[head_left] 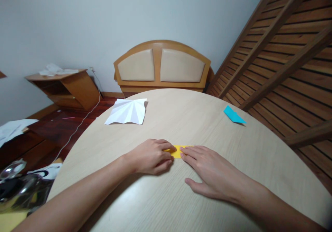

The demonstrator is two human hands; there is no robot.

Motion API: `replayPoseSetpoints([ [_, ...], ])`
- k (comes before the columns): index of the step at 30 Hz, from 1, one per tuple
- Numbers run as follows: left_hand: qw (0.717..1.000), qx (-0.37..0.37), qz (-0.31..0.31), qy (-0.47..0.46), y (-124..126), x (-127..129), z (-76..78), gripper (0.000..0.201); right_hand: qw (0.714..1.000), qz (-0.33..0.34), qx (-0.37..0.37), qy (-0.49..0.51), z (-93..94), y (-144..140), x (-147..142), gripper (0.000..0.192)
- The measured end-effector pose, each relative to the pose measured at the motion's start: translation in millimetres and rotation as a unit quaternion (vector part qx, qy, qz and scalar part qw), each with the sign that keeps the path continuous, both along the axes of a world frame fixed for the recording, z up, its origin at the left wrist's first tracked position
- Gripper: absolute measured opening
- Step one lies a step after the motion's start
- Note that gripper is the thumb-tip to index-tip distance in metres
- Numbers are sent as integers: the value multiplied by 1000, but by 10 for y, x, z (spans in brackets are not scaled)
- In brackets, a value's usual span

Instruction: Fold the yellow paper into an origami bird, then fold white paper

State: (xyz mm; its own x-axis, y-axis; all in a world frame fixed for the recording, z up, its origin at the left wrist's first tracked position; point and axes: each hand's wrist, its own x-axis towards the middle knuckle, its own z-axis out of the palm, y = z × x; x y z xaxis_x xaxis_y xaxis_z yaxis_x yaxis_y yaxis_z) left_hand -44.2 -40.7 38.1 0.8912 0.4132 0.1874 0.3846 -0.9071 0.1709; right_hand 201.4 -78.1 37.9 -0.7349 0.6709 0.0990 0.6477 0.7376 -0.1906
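A small folded strip of yellow paper (177, 151) lies flat on the table in front of me, with both ends partly covered by my hands. My left hand (153, 156) is palm down over the left end, its fingers bent and closed onto the paper. On the right end rest the fingertips of my right hand (204, 166), stretched out flat; the thumb stands apart on the tabletop.
The round wooden table (166, 118) carries a creased white paper sheet (126, 111) at back left and a folded turquoise paper (233, 114) at back right. A slatted wooden frame (275, 66) leans beside its right edge. Behind stands a padded headboard (157, 64).
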Motion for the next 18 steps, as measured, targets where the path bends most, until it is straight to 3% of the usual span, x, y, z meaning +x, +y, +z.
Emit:
replayPoseSetpoints([
  [7,999,-7,-36,-25,41,-121,17,23,1000,0,-9,2,17,2,15,52],
  [18,999,-15,-35,-26,145,-274,-111,34,1000,-3,-13,12,0,14,23,49],
])
